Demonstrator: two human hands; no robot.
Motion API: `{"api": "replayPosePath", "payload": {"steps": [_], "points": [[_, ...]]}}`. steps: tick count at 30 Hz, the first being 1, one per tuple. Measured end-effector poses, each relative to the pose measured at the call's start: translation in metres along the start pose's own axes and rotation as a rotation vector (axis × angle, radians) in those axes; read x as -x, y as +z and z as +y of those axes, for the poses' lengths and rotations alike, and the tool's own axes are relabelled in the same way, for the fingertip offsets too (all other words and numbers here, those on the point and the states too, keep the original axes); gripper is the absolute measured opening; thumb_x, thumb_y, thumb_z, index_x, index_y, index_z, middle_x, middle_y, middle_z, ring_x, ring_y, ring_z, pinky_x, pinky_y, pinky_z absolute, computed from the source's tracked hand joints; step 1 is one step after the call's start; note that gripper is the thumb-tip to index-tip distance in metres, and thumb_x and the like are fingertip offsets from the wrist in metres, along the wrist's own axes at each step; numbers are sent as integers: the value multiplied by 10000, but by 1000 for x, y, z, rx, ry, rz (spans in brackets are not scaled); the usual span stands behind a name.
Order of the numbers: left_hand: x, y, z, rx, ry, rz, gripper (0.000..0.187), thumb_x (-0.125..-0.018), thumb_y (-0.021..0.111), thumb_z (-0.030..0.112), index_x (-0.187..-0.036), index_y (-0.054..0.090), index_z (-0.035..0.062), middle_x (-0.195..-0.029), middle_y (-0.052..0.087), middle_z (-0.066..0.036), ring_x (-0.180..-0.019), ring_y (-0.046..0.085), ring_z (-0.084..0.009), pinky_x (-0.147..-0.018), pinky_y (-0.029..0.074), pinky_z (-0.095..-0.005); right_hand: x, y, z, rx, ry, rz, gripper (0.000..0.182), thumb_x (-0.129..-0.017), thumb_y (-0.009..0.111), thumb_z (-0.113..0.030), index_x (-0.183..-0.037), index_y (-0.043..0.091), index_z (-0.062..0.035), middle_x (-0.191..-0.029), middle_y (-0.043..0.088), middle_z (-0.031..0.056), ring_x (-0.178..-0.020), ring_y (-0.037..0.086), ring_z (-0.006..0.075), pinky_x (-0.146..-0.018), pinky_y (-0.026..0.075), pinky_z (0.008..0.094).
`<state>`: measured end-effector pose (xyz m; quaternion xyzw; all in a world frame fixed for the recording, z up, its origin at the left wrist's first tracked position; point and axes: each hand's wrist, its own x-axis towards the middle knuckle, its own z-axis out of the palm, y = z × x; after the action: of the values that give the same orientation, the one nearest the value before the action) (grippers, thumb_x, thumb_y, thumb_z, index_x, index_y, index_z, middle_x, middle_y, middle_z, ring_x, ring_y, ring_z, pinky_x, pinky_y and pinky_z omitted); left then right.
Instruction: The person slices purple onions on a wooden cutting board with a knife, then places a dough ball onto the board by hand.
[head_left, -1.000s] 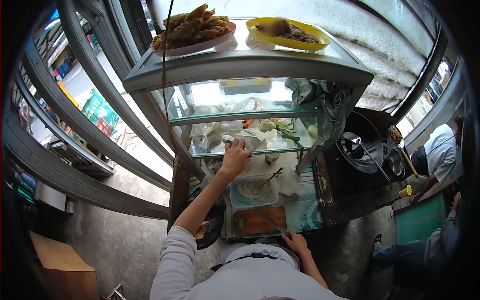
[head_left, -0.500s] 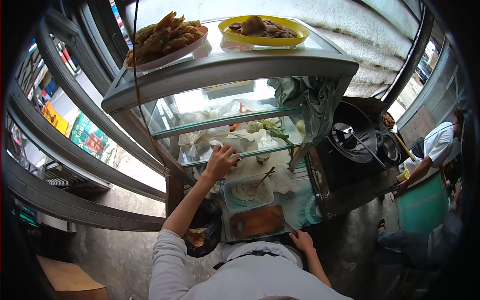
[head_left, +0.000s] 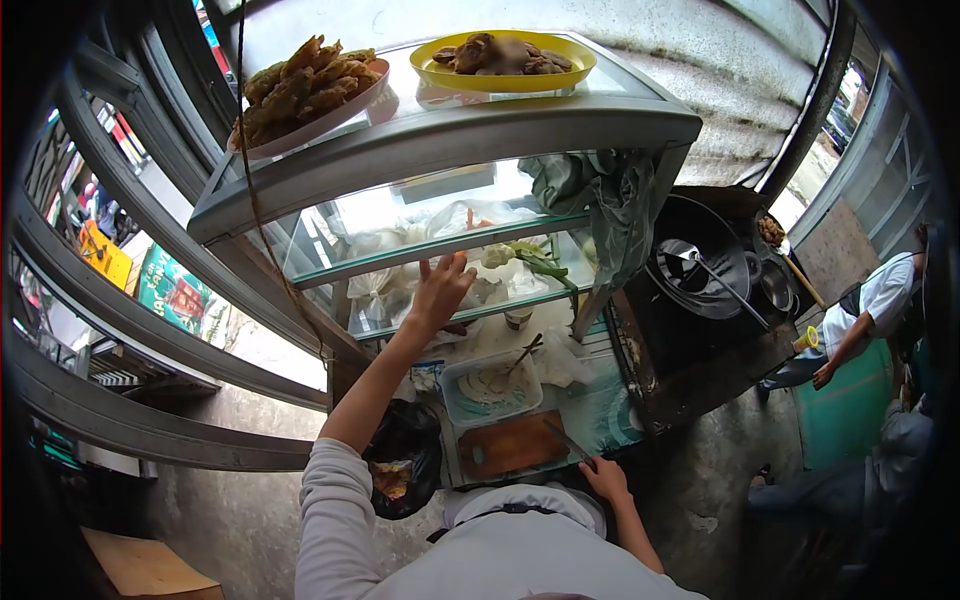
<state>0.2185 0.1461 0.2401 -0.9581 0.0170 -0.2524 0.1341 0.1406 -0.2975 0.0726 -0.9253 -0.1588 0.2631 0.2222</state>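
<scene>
My left hand (head_left: 441, 296) is raised at the front of the glass case (head_left: 440, 135), by its lower shelf, with fingers apart and nothing visible in them. Beyond it on the shelves lie plastic bags (head_left: 377, 284), green vegetables (head_left: 540, 260) and something orange. At the right of the cutting board, my right hand (head_left: 604, 478) is closed around the handle of a knife (head_left: 568, 439). The blade points up and left over the edge of the brown board (head_left: 512, 445). Behind the board stands a clear tub (head_left: 490, 388) of pale batter with a utensil in it.
Fried food fills a pink plate (head_left: 378, 84) and a yellow plate (head_left: 420, 66) on top. Right of the case sits a large wok (head_left: 700, 270) with a ladle. A black bag (head_left: 425, 440) hangs at the left. Two people (head_left: 885, 295) are at the far right.
My left hand has risen slightly and its fingers now point further up. The view has shifted a little. At the right, the person in white has moved an arm back.
</scene>
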Motion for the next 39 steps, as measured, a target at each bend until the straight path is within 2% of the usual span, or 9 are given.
{"api": "replayPosePath", "payload": {"steps": [4, 7, 12, 15, 21, 25, 27, 28, 39], "points": [[0, 28, -7, -12, -33, -173, 275, -715, 593, 66, -953, 666, 181, -1081, 505, -7, -1130, 421, -145, -955, 196, -502, 6, 1, 1, -12, 21, -3, 377, -834, 569, -403, -852, 608, -29, -736, 626, 184, -739, 612, 375, -639, 466, 446], [4, 15, 3, 11, -70, 44, 187, -746, 612, 94, -916, 667, 150, -1001, 556, -21, -1045, 492, -174, -923, 270, -449, 11, 2, 3, -41, 26, 9, 388, -834, 570, -411, -841, 606, -24, -729, 621, 188, -732, 612, 375, -631, 463, 442], [54, -42, 44, 543, -449, -295, 93, -791, 646, 175, -810, 636, 84, -795, 609, -64, -785, 580, -296, -577, 435, -383, 18, 4, 6, -94, 35, -14, 404, -835, 568, -421, -817, 600, -19, -721, 616, 189, -730, 609, 379, -623, 460, 436], [113, -13, 68, 640, -487, -27, 151, -809, 638, 168, -718, 589, 57, -699, 590, -96, -670, 571, -338, -528, 449, -411, 18, 7, 7, -87, 23, -24, 407, -834, 568, -423, -808, 596, -18, -717, 614, 189, -725, 606, 381, -618, 457, 436], [155, -38, 68, 156, -604, 81, 283, -824, 591, 35, -1094, 507, 30, -990, 544, -241, -697, 600, -385, -737, 504, -433, 11, 2, 0, -35, -16, -42, 387, -829, 576, -414, -807, 599, -29, -708, 617, 179, -710, 605, 374, -617, 458, 441], [209, -4, 79, 814, -852, -426, 624, -778, 610, -13, -1335, 343, 76, -1279, 352, -239, -991, 541, -415, -884, 443, -459, -4, 7, -8, 81, -180, -55, 301, -792, 624, -352, -840, 618, -54, -767, 619, 158, -740, 607, 351, -646, 472, 441], [194, -28, 113, 1219, -1042, -82, 647, -775, 621, 2, -1353, 340, 75, -1307, 314, -241, -1068, 496, -424, -934, 406, -468, -17, 15, -18, 122, -341, -34, 263, -765, 647, -304, -878, 625, -68, -816, 606, 141, -772, 605, 334, -673, 481, 434], [189, -36, 125, 867, -779, -36, 634, -782, 651, 73, -1341, 352, 61, -1307, 296, -263, -1151, 411, -442, -928, 409, -465, -24, 20, -24, 143, -422, -22, 254, -751, 659, -280, -898, 629, -74, -841, 600, 132, -788, 605, 326, -687, 486, 431], [208, 13, 163, 779, -1259, -310, 614, -832, 617, 274, -1309, 348, -4, -1270, 322, -247, -996, 527, -451, -808, 472, -493, -129, -20, -98, -110, -515, 340, 316, -773, 624, -145, -1063, 580, -26, -848, 604, 121, -648, 624, 277, -627, 499, 366]]}}
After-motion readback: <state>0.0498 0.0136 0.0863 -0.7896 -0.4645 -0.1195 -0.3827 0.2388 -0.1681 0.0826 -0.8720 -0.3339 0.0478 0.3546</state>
